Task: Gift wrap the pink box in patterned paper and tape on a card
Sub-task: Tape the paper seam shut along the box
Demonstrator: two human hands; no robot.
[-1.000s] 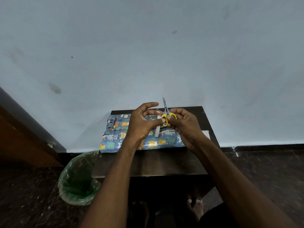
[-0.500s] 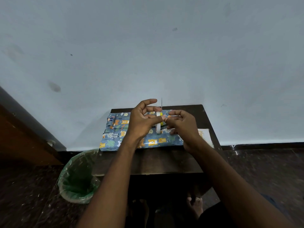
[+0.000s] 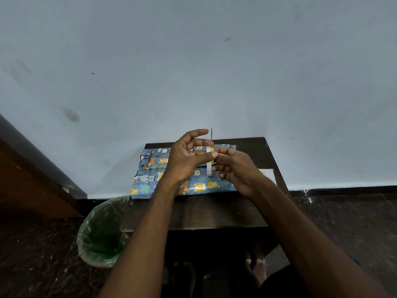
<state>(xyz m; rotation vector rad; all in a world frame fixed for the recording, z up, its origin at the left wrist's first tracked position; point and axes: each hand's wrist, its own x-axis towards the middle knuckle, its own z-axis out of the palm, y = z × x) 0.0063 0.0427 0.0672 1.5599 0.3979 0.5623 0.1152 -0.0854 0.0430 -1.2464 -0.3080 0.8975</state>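
A box wrapped in blue animal-patterned paper [image 3: 202,187] lies on a small dark table [image 3: 214,211]. Above it my left hand [image 3: 184,160] pinches a roll of white tape [image 3: 209,166], seen edge-on. My right hand [image 3: 236,171] holds yellow-handled scissors [image 3: 211,136] right beside the roll, blades pointing up and away. A white card [image 3: 267,174] lies on the table to the right, partly hidden by my right wrist.
A bin lined with a green bag [image 3: 103,235] stands on the floor at the table's left front corner. A pale wall rises just behind the table. A wooden panel [image 3: 28,179] slants at the far left. Bare feet show under the table.
The scissors have turned from showing their yellow handles flat to standing edge-on against the tape roll. Both hands have stayed above the wrapped box.
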